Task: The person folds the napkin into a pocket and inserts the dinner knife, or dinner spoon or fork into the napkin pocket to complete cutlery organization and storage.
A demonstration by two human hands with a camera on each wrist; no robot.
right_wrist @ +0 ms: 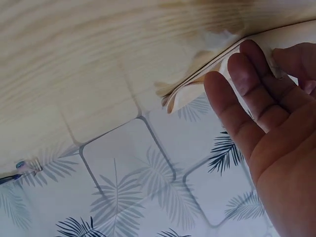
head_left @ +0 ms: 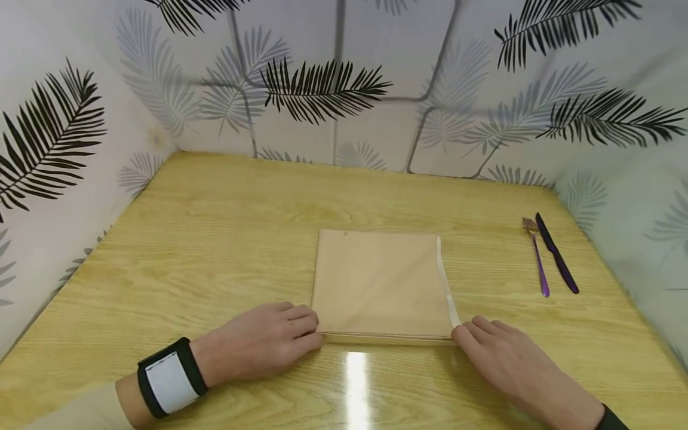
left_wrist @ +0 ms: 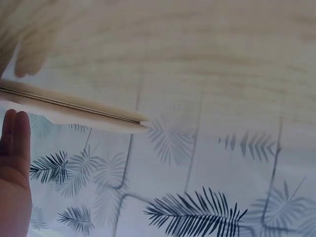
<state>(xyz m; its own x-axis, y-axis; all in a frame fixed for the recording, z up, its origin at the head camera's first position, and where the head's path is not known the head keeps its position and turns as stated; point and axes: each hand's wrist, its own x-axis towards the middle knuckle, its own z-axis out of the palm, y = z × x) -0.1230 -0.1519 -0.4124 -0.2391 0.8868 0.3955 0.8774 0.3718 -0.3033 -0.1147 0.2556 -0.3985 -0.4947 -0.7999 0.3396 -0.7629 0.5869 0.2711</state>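
a leaf-patterned backdrop (head_left: 376, 134) borders the shiny yellow table (head_left: 215, 239) bearing folded cloth (head_left: 378, 283).

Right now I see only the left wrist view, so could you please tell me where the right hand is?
Observer: The right hand holds the folded cloth at its near right corner.
Operator: Thank you. Does anything lie beyond that, on the right side of the table?
Observer: Yes, a fork and a knife lie there, the fork nearer the cloth.
Operator: And may I ask whether the cloth's right edge looks different?
Observer: It does; a white strip runs along it.
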